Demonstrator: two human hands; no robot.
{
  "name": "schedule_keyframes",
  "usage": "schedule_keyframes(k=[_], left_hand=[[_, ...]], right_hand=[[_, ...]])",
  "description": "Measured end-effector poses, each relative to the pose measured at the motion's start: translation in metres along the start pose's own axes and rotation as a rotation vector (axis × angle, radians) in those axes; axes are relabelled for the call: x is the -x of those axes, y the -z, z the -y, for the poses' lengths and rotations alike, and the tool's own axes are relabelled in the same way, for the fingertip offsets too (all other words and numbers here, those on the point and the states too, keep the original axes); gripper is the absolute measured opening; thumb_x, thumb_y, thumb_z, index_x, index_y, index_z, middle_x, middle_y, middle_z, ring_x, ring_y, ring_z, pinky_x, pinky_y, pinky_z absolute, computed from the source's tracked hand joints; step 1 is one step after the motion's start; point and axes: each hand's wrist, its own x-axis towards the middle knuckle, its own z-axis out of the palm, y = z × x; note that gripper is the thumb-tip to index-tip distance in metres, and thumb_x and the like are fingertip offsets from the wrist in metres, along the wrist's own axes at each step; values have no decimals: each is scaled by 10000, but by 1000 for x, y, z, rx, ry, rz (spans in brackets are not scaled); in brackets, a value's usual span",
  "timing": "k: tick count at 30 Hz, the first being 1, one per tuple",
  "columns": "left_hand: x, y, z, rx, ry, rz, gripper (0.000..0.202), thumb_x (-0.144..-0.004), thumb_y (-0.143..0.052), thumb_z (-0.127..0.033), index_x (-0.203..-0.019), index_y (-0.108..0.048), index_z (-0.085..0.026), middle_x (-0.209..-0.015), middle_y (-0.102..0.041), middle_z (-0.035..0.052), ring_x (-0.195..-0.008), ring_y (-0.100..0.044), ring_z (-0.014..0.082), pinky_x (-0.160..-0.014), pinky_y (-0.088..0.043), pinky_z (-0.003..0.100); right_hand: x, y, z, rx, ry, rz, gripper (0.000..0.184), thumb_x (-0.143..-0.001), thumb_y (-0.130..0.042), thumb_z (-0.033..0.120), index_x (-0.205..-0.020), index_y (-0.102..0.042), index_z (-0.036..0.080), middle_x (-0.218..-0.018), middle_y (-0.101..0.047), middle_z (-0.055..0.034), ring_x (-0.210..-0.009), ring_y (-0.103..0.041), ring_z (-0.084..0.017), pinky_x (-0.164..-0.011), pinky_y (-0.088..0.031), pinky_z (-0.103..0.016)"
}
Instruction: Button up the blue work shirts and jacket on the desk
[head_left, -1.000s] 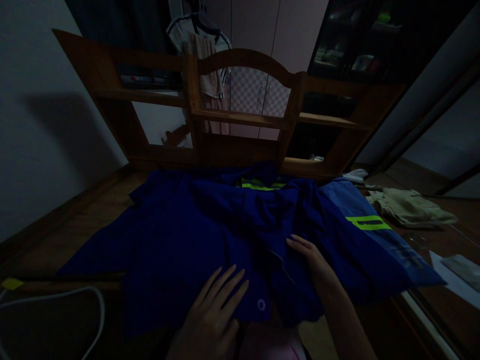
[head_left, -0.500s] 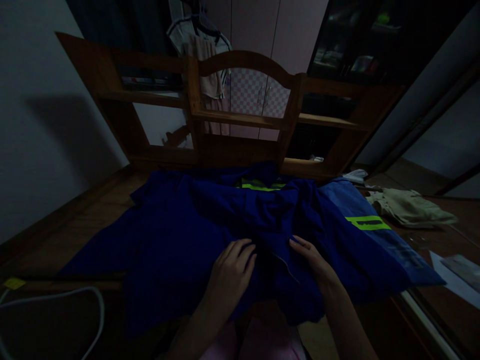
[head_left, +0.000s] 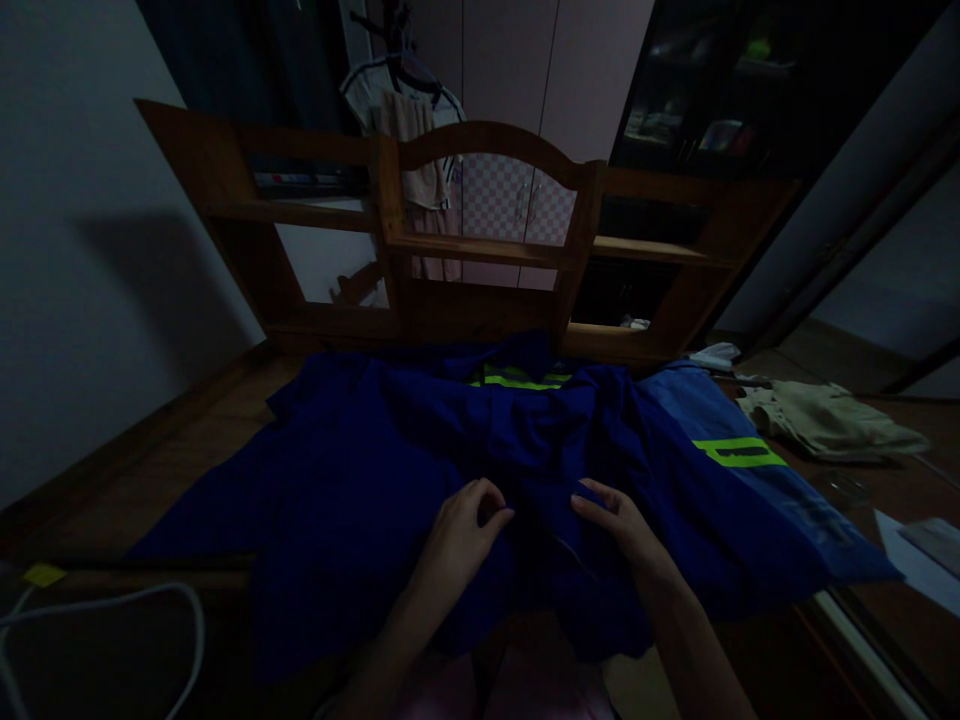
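Okay, dim room, head view. The left hand [head_left: 459, 527] sits on the blue jacket [head_left: 352, 470], fingers curled in and pressed against the thumb, pinching a fold of cloth at the front opening. The right hand [head_left: 621, 522] is just beside it across that opening, with a narrow strip of dark cloth between the 2 hands. Its fingers lie bent over the jacket's edge and touch the cloth. The thumb is hidden, so I cannot tell whether this hand pinches or only rests.

The jacket lies spread open on a wooden surface [head_left: 195, 440]. It is under both hands and stretches away from them on every side, with the near hem dropping toward the person's lap. Straight beyond the fingertips, at the collar, is a yellow-green stripe [head_left: 517, 381]. Out past the right hand, on the lighter blue sleeve [head_left: 690, 410], is a 2nd stripe [head_left: 739, 452].

Further out on that side, apart from the jacket, lies a beige garment [head_left: 829, 422], with a sheet of paper [head_left: 911, 535] nearer the person. On the left hand's outer side, low and well apart, are a white cable [head_left: 191, 610] and a small yellow tag [head_left: 43, 574].

A wooden frame [head_left: 480, 250] with shelves stands upright on the far side of the jacket from the hands, and the collar reaches its base. Hanging clothes [head_left: 411, 140] show behind the frame.
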Motion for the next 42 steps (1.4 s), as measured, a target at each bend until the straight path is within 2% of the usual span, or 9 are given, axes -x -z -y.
schedule_keyframes(k=[4,9,15,17,23,27,33,38,42], left_hand=[[10,8,5,289,111,26,175,-772,-617,-351,-828,-600,-186,-791,-649,18,-728,-615,157,-653,-459,244],[17,12,14,504,138,19,212,-742,-661,-345,-824,-623,-153,-796,-653,34,-768,-622,156,-695,-473,233],[23,18,9,525,147,-12,265,-719,-687,-382,-831,-638,-146,-804,-670,44,-787,-640,172,-727,-503,254],[25,18,8,529,138,-15,272,-731,-675,-389,-856,-647,-149,-837,-682,51,-813,-647,179,-752,-511,262],[28,8,10,545,111,-75,217,-781,-628,-341,-900,-649,-161,-891,-692,51,-867,-655,181,-791,-513,259],[29,6,11,517,91,-113,188,-796,-606,-318,-899,-646,-166,-882,-692,45,-870,-656,183,-783,-514,258],[29,5,11,496,82,-106,142,-795,-611,-293,-868,-651,-177,-858,-699,31,-839,-659,173,-769,-506,243],[27,2,12,457,90,-126,140,-795,-604,-283,-881,-663,-189,-870,-703,28,-840,-661,180,-772,-511,254],[27,2,13,440,84,-133,148,-789,-611,-299,-864,-678,-191,-860,-709,30,-829,-663,184,-762,-519,254]], right_hand=[[15,-32,5,297,182,-39,299,-726,-724,407,-876,-593,184,-726,-579,19,-636,-547,-131,-576,-425,-214],[17,-66,6,633,426,-72,164,-830,-621,354,-898,-642,206,-720,-563,18,-663,-512,-123,-582,-373,-207],[3,-72,-2,915,510,-251,168,-863,-553,272,-990,-640,205,-680,-615,0,-560,-550,-140,-534,-351,-239],[3,-72,-5,970,536,-247,181,-842,-562,223,-1002,-644,210,-744,-650,-13,-604,-587,-153,-568,-373,-243],[13,-77,-5,839,480,-134,208,-853,-575,302,-1024,-667,227,-639,-594,14,-583,-560,-140,-547,-379,-223],[16,-78,0,688,419,-101,257,-857,-582,390,-1007,-692,214,-719,-631,-6,-689,-581,-162,-610,-419,-220],[9,-73,4,501,344,-64,376,-928,-461,412,-755,-684,164,-672,-574,5,-666,-543,-136,-591,-391,-206],[0,-73,3,481,358,21,188,-869,-573,321,-824,-688,179,-801,-650,-5,-776,-601,-156,-697,-439,-218],[-1,-74,-1,507,390,-15,136,-851,-583,271,-871,-693,195,-842,-675,-17,-797,-623,-172,-730,-460,-245]])
